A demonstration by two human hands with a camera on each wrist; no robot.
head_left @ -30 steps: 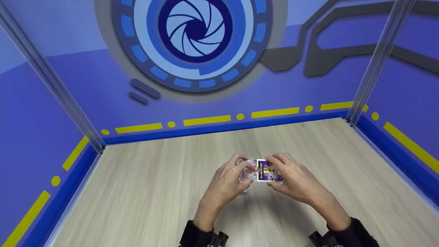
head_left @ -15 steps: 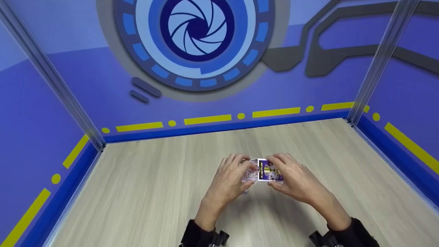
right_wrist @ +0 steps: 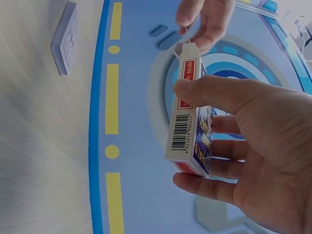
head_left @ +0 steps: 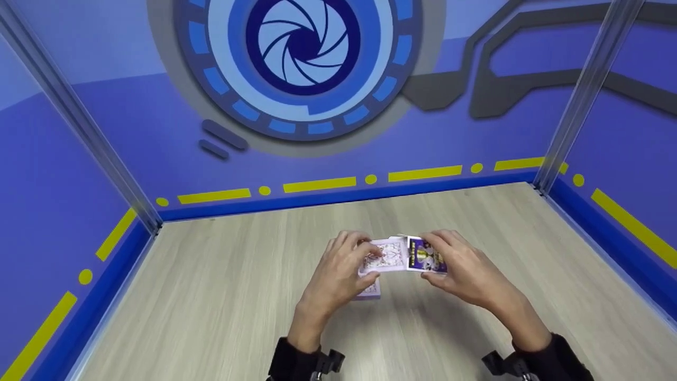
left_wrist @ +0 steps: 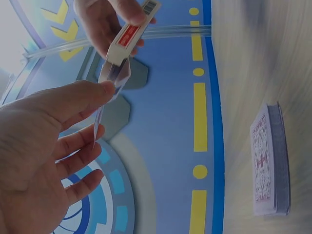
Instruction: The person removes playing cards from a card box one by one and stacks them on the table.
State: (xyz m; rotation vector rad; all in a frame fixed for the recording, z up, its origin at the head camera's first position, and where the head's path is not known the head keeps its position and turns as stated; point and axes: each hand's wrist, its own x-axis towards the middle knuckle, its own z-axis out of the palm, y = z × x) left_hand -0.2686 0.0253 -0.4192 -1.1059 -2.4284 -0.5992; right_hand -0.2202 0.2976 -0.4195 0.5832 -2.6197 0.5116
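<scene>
My left hand (head_left: 338, 272) pinches a thin playing card (head_left: 390, 256) by thumb and fingers, its patterned back facing up. The card reaches to the end of a small card box (head_left: 423, 256) with a purple picture face. How far it sits inside the box I cannot tell. My right hand (head_left: 468, 270) grips this box; in the right wrist view, the thumb lies on its white side beside a barcode, with fingers along the other side. Below my left hand, a deck of playing cards (left_wrist: 265, 163) lies stacked on the table, partly hidden in the head view.
The wood-grain tabletop (head_left: 227, 296) extends around both hands. Blue printed panels (head_left: 296, 169) stand along its back and sides, joined by metal posts (head_left: 576, 100) at the corners.
My left hand has shifted left and my right hand slightly right with the box. More of the card's patterned back shows between them, and more of the deck below is visible.
</scene>
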